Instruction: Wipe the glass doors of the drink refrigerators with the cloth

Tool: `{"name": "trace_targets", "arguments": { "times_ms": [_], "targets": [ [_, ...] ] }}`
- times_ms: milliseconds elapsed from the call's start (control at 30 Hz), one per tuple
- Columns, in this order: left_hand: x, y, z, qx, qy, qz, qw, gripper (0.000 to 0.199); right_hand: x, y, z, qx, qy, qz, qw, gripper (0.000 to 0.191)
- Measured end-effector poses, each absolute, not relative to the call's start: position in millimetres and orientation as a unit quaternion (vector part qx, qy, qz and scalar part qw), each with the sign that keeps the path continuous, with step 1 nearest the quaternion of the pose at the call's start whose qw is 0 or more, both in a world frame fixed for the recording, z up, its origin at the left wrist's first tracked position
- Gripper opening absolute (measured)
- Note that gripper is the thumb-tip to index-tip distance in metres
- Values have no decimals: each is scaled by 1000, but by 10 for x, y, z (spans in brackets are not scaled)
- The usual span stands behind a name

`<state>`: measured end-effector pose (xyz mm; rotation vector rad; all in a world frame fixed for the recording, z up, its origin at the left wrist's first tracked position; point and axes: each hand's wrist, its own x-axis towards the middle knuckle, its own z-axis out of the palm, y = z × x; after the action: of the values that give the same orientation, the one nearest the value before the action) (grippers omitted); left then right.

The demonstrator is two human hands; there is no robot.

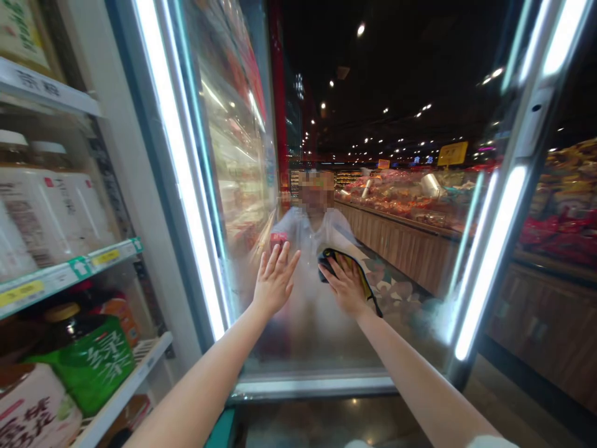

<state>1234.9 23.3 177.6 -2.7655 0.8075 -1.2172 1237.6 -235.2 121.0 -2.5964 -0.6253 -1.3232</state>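
Note:
A glass door (298, 348) with bright light strips along both sides stands before me. My left hand (275, 286) is stretched forward with its fingers spread, palm toward the glass; it holds nothing. To its right, my right hand (345, 286) presses a black and yellow cloth (364, 283) with a dark edge flat against the pane. The cloth sticks out around the fingers, and its underside is hidden. Whitish haze covers part of the glass, and a blurred person (317, 227) shows in it, apparently a reflection.
On the left, shelves hold white bottles (69, 205) and a green-labelled bottle (88, 354), with price strips (79, 269) along the edges. The door's lit right frame (494, 249) stands at an angle. Wood-sided bins of packaged goods (569, 211) lie beyond it on the right.

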Motion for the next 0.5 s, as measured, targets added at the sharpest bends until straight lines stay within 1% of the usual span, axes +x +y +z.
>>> {"name": "trace_targets", "arguments": {
  "times_ms": [67, 133, 233, 300, 400, 500],
  "targets": [
    [12317, 357, 1738, -888, 249, -386, 7, 99, 12348, -2537, 1138, -863, -213, -451, 82, 65],
    [12293, 479, 1709, -892, 237, -385, 5, 100, 12391, -2599, 1223, -850, -180, -483, 109, 62],
    [12274, 603, 1688, -897, 219, -384, -2, 103, 12535, -2286, 1515, -823, -108, -532, 166, 60],
    [12266, 641, 1675, -899, 212, -384, -6, 103, 12604, -1919, 1651, -818, -93, -538, 182, 60],
    [12246, 685, 1637, -902, 204, -381, -10, 102, 12570, -1551, 1584, -845, -170, -488, 136, 63],
    [12213, 791, 1585, -905, 198, -376, -10, 101, 12438, -1648, 1335, -858, -262, -436, 76, 67]
  ]
}}
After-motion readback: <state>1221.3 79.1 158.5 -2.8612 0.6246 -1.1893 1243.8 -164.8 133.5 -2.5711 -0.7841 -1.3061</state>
